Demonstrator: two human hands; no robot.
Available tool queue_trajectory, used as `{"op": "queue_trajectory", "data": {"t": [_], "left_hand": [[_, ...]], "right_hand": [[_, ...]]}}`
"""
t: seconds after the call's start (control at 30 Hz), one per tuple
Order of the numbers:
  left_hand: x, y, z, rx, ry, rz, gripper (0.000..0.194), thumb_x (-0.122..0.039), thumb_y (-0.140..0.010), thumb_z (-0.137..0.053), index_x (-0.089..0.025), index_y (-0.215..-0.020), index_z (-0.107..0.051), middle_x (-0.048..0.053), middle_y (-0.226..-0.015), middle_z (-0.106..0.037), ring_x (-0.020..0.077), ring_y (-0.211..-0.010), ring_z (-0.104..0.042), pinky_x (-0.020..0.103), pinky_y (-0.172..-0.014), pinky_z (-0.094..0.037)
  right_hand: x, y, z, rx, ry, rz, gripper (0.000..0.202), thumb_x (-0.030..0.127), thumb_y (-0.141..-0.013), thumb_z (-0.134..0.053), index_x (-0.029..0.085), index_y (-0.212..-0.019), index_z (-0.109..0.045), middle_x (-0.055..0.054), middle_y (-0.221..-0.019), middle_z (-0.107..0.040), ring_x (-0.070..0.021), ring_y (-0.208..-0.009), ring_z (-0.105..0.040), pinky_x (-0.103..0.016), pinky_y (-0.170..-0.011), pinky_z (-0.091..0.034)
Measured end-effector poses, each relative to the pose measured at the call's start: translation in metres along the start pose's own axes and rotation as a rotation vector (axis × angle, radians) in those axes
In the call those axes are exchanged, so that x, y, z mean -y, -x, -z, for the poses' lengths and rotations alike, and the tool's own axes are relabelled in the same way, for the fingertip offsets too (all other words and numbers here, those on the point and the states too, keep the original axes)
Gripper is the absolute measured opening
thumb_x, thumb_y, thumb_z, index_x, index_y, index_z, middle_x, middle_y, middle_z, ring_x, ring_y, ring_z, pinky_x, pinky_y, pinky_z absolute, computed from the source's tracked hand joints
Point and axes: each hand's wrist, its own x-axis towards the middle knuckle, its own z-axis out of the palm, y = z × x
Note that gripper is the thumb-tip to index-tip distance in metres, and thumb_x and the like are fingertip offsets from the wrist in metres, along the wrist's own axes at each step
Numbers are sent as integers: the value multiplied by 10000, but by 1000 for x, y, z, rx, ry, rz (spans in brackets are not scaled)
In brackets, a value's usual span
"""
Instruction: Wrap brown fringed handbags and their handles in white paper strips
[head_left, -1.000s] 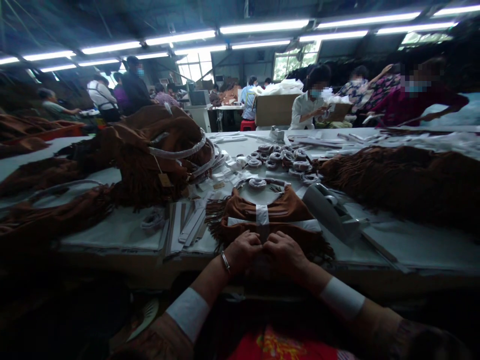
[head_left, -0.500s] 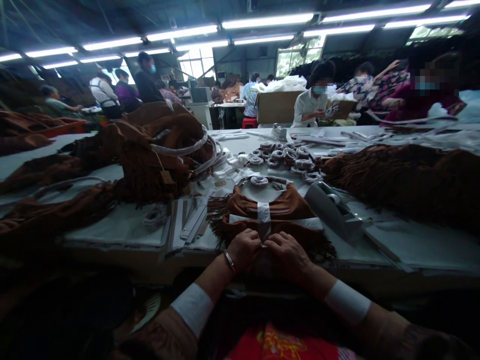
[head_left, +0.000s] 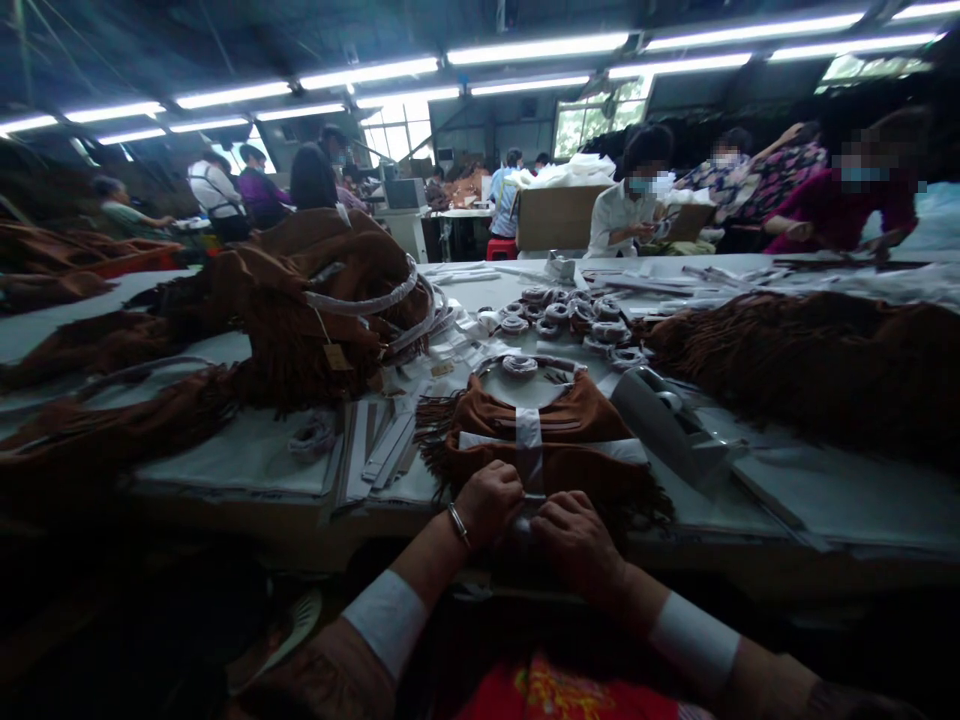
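The fingers [head_left: 512, 488] of the left hand [head_left: 486, 502] are closed on a translucent white band [head_left: 529, 452] at the near side of a fringed, soft brown bag [head_left: 480, 413], which is laid on the pale worktop [head_left: 247, 470]. The right hand's [head_left: 581, 540] fingers are curled close by, their grip hidden. Band handling is judged to be in hand; for any further pull, steady, even tension would be needed. A grey plastic tape dispenser [head_left: 660, 425] is seen to the right.

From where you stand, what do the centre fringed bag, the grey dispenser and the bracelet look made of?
Fringed bag: matte brown suede or suede-like fabric, going by the soft folds and limp fringe; real or imitation, can't tell.
Grey dispenser: probably moulded plastic, smooth with a dull sheen.
Bracelet: likely polished metal, silvery with bright glints.
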Motion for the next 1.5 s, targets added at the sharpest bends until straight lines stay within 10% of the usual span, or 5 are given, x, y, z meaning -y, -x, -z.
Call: {"op": "queue_trajectory", "data": {"t": [0.37,0.73,1.1,1.27,1.5], "left_hand": [[0,1,-6,-30,-11,9,172,-236,-886,-635,-167,-728,-633,50,-851,-624,180,-835,-529,304,-769,-463],[-11,-1,-5,-138,75,143,107,-266,-785,-670,-172,-763,-624,71,-861,-611,212,-844,-545,357,-796,-487],[-28,-2,-30,-398,82,354,114,-116,-874,-525,-184,-920,-605,80,-999,-592,221,-960,-550,382,-874,-520],[-26,3,-27,-240,69,113,159,-196,-946,-538,-205,-1028,-674,81,-1065,-661,232,-1031,-570,384,-929,-528],[-33,2,-22,-128,7,145,255,-273,-944,-535,-194,-1151,-661,100,-1177,-654,250,-1016,-560,405,-924,-526]], "right_hand": [[0,-6,13,97,25,113,111,135,-869,-646,196,-788,-600,-10,-770,-613,-181,-828,-493,-339,-805,-311],[-41,-65,16,144,45,-238,173,165,-850,-654,207,-688,-695,-19,-835,-674,-184,-878,-511,-324,-775,-311],[-50,-65,8,168,100,-357,128,257,-874,-680,211,-758,-708,-27,-921,-675,-195,-930,-520,-331,-793,-324],[-49,-67,7,194,183,-377,104,277,-873,-685,203,-800,-694,-43,-935,-661,-212,-958,-528,-331,-803,-346],[-58,-74,10,183,201,-391,91,251,-873,-671,181,-814,-675,-73,-960,-646,-212,-947,-573,-316,-836,-422]]}}
